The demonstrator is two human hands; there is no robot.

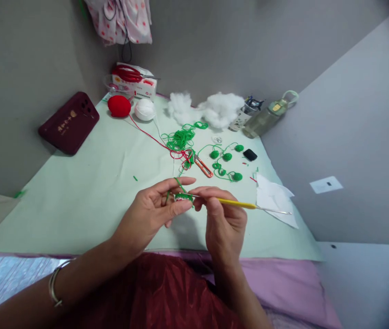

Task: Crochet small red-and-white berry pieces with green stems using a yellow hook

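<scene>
Between the thumb and fingers of my left hand [156,201] is a small green crochet piece [183,197] with some red and white in it. Green yarn [179,184] runs over my left index finger down to the piece. My right hand [223,219] grips a crochet hook [237,202] by its yellow handle, and its metal tip meets the piece. Beyond my hands lie a tangle of green yarn [180,138], orange-handled snips [204,167] and several small green crocheted balls, one of them at the right [237,176].
A red yarn ball [119,106] and a white one [145,109] sit at the back left, near a maroon phone [70,123]. White stuffing [220,109], a pen cup [242,118] and a bottle [266,119] stand behind. White paper [274,198] lies right.
</scene>
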